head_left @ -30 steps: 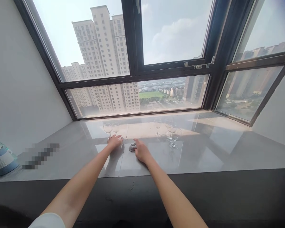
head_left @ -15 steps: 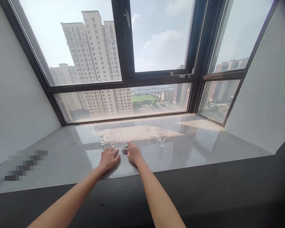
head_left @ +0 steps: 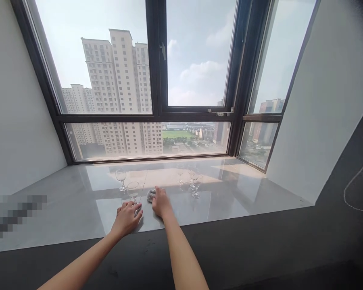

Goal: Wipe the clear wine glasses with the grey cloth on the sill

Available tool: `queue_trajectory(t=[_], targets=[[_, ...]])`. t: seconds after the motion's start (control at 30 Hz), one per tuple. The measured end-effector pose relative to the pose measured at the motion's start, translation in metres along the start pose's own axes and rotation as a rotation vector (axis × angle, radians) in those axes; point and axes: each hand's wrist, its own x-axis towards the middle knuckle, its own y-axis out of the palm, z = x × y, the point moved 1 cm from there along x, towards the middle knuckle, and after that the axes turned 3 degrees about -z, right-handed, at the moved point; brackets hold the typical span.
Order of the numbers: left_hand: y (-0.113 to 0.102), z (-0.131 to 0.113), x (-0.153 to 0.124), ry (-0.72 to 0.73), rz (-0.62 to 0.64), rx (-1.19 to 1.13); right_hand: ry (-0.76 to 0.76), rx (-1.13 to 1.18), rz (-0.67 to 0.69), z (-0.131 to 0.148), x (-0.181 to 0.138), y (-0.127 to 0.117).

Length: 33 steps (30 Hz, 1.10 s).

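Clear and thin, the near glass (head_left: 133, 189) stands on the sill (head_left: 218, 203) at the left hand (head_left: 128, 218), its mouth facing up. Its long axis runs upright, from the open rim through the bowl to the stem, whose lower part goes behind the fingers. Those fingers are partly curled and a little spread about the bottom of the glass; whether they grip it or only rest against it, I cannot tell. The right hand (head_left: 161, 203) has its fingers closed on a bunched grey cloth (head_left: 151, 196), with the index finger stretched forward past it. Cloth and hand are low over the sill, just right of the near glass and apart from it.

The left glass (head_left: 121, 176) stands upright a little farther back, bowl above stem and foot. Well to the right, three more upright glasses form a group: the front glass (head_left: 196, 183), the middle glass (head_left: 193, 173) just behind it, and the faint rear glass (head_left: 180, 172). The sill shows through the bowls; any contents are too faint to tell. Each has a rounded bowl, and the near one's rim reads as a fine dark oval against the glossy grey.
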Motion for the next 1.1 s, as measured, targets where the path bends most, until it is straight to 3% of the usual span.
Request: queue_trajectory(t=[0.13,0.23,0.47,0.7,0.87,1.0,1.1], targets=[[0.002,-0.001,0.001,0.015,0.015,0.014,0.102,-0.145,-0.147,0.013,-0.009,0.002],[-0.001,-0.004,0.0,0.016,0.0,0.023,0.208,-0.201,-0.156,0.026,-0.018,0.005],[-0.008,-0.008,-0.005,0.119,0.03,-0.002,0.357,-0.074,-0.104,0.042,-0.022,0.001],[-0.001,-0.007,-0.003,0.249,0.091,0.016,0.373,-0.065,-0.149,0.05,-0.025,0.008],[0.0,-0.006,-0.005,0.252,0.073,-0.001,0.467,0.052,-0.324,0.053,-0.017,-0.015],[-0.002,-0.007,-0.006,0.248,0.086,-0.062,0.265,0.086,-0.452,0.07,0.013,-0.053],[-0.004,-0.008,-0.007,0.248,0.085,-0.111,0.048,0.006,-0.299,0.091,0.03,-0.068]])
